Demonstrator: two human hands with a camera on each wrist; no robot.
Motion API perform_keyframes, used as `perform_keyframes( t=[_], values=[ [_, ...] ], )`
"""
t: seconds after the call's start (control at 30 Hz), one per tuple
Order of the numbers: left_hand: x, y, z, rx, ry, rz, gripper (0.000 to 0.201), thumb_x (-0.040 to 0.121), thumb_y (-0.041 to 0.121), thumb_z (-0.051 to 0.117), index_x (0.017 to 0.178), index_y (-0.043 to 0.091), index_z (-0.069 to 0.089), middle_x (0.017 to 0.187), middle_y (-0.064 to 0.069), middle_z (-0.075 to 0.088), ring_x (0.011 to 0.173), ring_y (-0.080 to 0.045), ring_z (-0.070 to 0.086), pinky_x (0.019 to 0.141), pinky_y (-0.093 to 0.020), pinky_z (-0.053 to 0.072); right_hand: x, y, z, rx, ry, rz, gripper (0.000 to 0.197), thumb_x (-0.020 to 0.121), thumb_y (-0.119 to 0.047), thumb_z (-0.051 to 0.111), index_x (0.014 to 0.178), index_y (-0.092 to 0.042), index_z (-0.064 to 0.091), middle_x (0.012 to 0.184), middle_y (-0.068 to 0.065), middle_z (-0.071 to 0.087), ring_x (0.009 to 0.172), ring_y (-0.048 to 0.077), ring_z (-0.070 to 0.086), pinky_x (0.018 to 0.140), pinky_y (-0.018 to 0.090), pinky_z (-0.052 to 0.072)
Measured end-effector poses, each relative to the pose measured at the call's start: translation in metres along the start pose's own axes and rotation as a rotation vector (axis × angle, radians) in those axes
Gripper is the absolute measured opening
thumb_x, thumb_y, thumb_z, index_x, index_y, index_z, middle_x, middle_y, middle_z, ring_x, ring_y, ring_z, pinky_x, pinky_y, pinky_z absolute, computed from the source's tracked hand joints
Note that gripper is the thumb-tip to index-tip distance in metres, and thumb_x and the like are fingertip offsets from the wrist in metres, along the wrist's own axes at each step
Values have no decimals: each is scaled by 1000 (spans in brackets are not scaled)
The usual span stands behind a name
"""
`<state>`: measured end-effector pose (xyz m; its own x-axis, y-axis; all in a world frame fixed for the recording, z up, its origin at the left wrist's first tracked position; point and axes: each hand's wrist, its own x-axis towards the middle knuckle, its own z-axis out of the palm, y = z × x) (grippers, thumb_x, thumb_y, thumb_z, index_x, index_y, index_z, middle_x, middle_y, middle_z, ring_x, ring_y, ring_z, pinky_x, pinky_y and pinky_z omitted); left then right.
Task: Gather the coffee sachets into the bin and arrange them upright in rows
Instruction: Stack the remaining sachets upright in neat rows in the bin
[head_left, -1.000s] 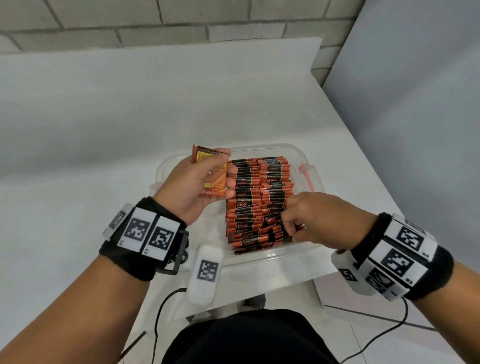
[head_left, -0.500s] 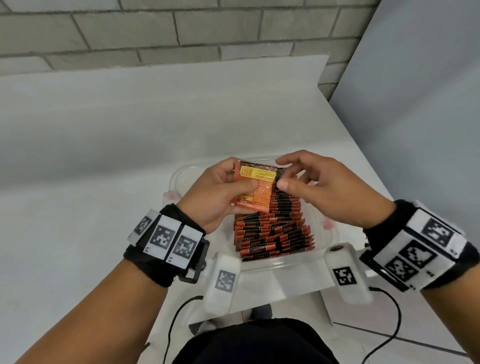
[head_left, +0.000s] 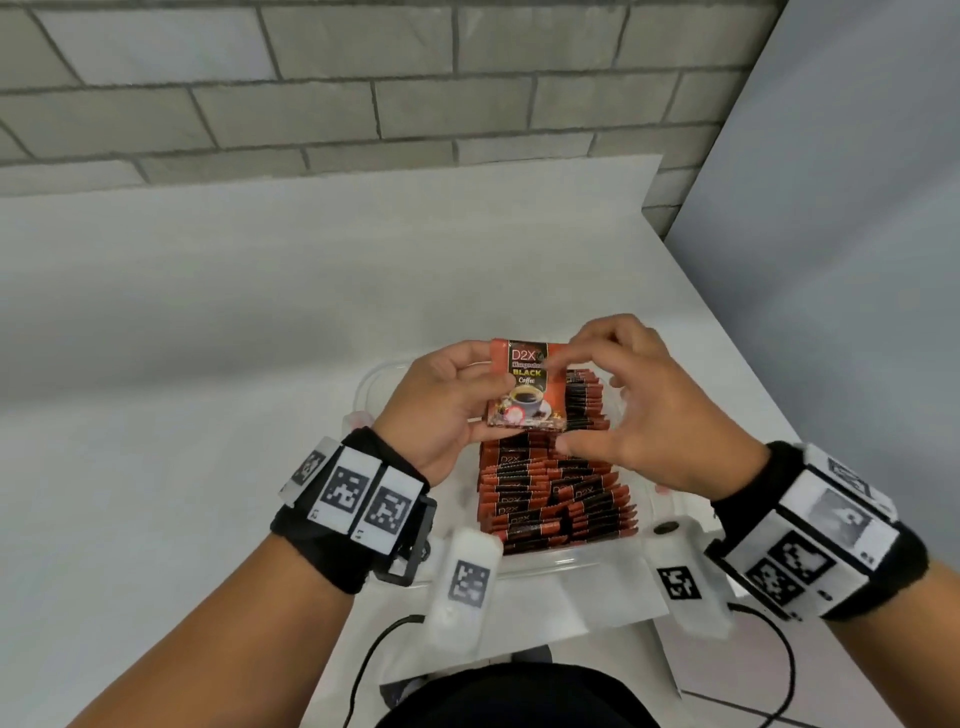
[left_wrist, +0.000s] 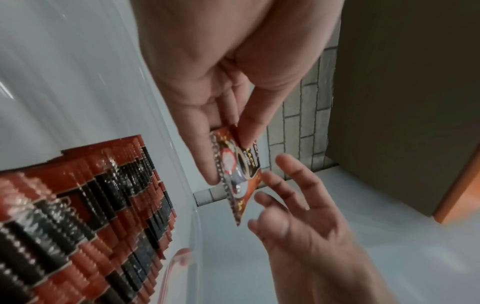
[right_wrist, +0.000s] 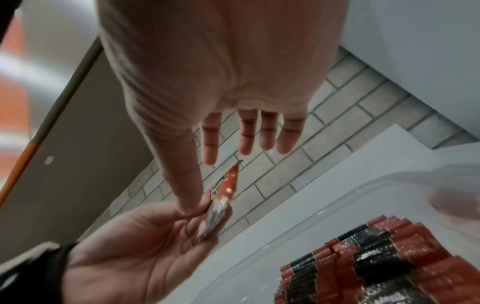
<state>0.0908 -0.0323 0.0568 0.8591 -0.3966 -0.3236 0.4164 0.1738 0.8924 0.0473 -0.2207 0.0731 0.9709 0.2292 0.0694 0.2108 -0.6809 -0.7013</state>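
One sachet (head_left: 527, 387) is up out of the bin (head_left: 370, 387), held above the packed rows (head_left: 550, 499) with its printed face toward me. My left hand (head_left: 441, 410) pinches it, thumb on the face and fingers behind; the left wrist view confirms that clamp near the lower edge. My right hand (head_left: 644, 415) is at the sachet's right side with fingers spread and relaxed; in the right wrist view the thumb lies against the sachet by the left fingers, but I cannot confirm a pinch, so I record that hand as apart. Rows of sachets stand on edge in the right part of the bin, tight and slightly leaning; the left part of the bin looks bare from what I see. No loose sachets show on the table (head_left: 208, 364). I judge the step in hand as orienting a late sachet before slotting it in. Next move calls for turning it edge-down, parting a gap at a row's end and seating it without toppling neighbours.
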Motion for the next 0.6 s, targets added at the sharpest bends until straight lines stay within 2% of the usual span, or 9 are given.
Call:
perform_keyframes(
  t=[0.07, 0.13, 0.2, 0.27, 0.33, 0.4, 0.5, 0.6],
  values=[
    [-2, 0, 5, -1, -19, -8, 17, 88, -4, 57, 96, 10, 62, 81, -4, 73, 68, -17, 70, 61, -32, 59, 3, -4, -4, 23, 55, 7, 58, 73, -25, 80, 120, -43, 51, 125, -14, 44, 116, 3, 40, 93, 11, 31],
    [-3, -3, 11, 11, -45, -12, 16, 88, -4, 57, 96, 10, 63, 83, -5, 73, 71, -19, 70, 65, -34, 59, 8, -5, -4, 22, 37, 32, 51, 82, -23, 72, 127, -33, 51, 120, -10, 55, 104, 1, 53, 87, 8, 39],
    [-5, -4, 16, 52, -37, -30, 14, 89, 4, 59, 98, 13, 65, 88, -3, 72, 79, -18, 70, 70, -35, 58, 8, -3, -6, 47, -23, 90, 40, 86, -18, 68, 123, -28, 57, 108, -9, 65, 93, 3, 61, 85, 16, 48],
    [-5, -2, 14, 109, 37, -59, 13, 90, 20, 62, 102, 19, 66, 98, 1, 71, 93, -17, 67, 78, -35, 53, 1, -1, -14, 33, -70, 133, 30, 87, -15, 66, 115, -26, 60, 101, -12, 67, 91, 5, 63, 85, 23, 51],
    [-3, -3, 4, 120, 150, -106, 16, 89, 30, 62, 103, 22, 64, 104, 2, 66, 104, -18, 61, 84, -36, 49, -12, 2, -20, 10, -147, 146, 23, 89, -14, 63, 108, -26, 61, 96, -15, 66, 85, 2, 63, 75, 18, 51],
    [-3, -5, -5, 117, 237, -175, 23, 89, 33, 60, 110, 22, 59, 107, 1, 61, 110, -20, 55, 86, -39, 47, -26, 6, -20, 2, -243, 131, 17, 90, -11, 61, 104, -21, 62, 92, -15, 64, 80, -3, 63, 67, 14, 50],
    [-1, -11, -11, 144, 290, -287, 42, 88, 35, 60, 126, 20, 51, 118, -3, 52, 120, -26, 46, 96, -50, 42, -41, 12, -14, -58, -350, 103, 15, 93, -9, 56, 103, -18, 62, 91, -11, 64, 81, -3, 60, 71, 13, 46],
    [3, -15, -13, 112, 263, -406, 49, 88, 38, 58, 132, 20, 46, 137, -13, 42, 130, -36, 36, 104, -61, 32, -48, 14, -10, -133, -428, 99, 18, 96, -8, 46, 103, -17, 60, 89, -13, 58, 81, 1, 51, 69, 12, 39]
  ],
)
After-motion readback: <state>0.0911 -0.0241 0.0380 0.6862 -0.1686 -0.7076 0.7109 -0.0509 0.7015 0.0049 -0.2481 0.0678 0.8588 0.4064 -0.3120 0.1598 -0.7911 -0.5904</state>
